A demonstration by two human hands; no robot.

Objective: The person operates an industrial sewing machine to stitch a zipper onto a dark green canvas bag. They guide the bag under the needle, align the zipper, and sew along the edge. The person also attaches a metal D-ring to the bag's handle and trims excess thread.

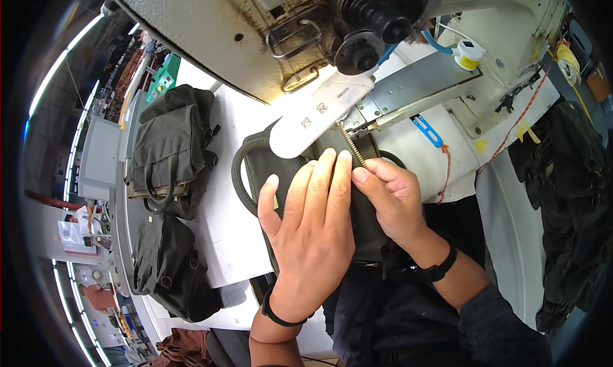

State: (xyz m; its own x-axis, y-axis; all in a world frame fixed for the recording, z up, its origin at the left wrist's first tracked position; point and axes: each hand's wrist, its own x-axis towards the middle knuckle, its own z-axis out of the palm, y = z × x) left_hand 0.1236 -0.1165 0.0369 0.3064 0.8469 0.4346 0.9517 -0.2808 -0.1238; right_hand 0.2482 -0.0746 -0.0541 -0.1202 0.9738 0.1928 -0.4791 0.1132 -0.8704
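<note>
A dark olive fabric bag (367, 220) lies beneath the sewing machine head (223, 35). Along its top runs a brass-toothed zipper (350, 145) that leads up to the needle area, next to a white rounded plate (313, 121). My left hand (313, 214) rests flat on the bag with fingers stretched out, left of the zipper, holding nothing. At the zipper's near end, my right hand (389, 198) pinches it between thumb and curled fingers. A looped bag handle (236, 175) curves out at the left. The needle itself is hidden.
More dark olive bags (169, 143) are stacked on the white table (220, 239) to the left. A blue slotted tool (426, 131) on an orange cord lies right of the machine bed. Dark fabric pieces (571, 201) hang at the far right. People work in the left background.
</note>
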